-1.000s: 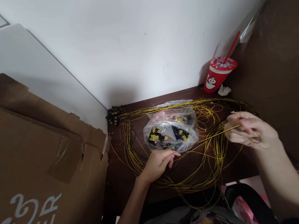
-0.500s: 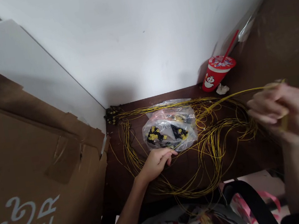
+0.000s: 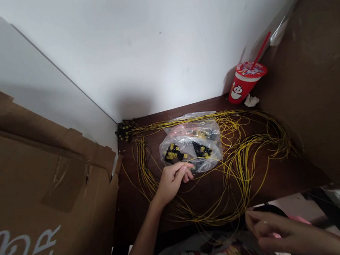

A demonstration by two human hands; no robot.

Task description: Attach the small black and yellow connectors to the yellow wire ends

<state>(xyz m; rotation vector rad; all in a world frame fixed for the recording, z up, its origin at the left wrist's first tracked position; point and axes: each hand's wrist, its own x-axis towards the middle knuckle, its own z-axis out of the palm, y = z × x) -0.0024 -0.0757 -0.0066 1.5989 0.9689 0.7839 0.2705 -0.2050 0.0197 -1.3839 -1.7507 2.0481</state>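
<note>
My left hand [image 3: 176, 180] is closed in a pinch at the near edge of a clear plastic bag [image 3: 216, 161], with a thin yellow wire [image 3: 208, 157] leading right from its fingertips. Inside the bag lie black pieces with yellow tips [image 3: 174, 154]. My right hand [image 3: 270, 229] is low at the table's front edge, fingers curled together. A yellow wire [image 3: 262, 179] curves down to its fingertips; the exact grip is dim. Long yellow wires [image 3: 243, 172] lie in a loose ring around the bag, with a small tangle [image 3: 230, 127] at its right.
Black connector ends [image 3: 123, 131] of the wires sit in the back left corner. A red cup with a straw [image 3: 246, 82] stands at the back right beside crumpled tissue [image 3: 251, 100]. Cardboard [image 3: 76, 226] borders the left, a brown box [image 3: 325, 78] the right, a white wall [image 3: 152, 53] the back.
My right hand has come from the raised far right down to the table's front edge. The wire it held taut above the tangle no longer stretches there. My left hand has barely shifted.
</note>
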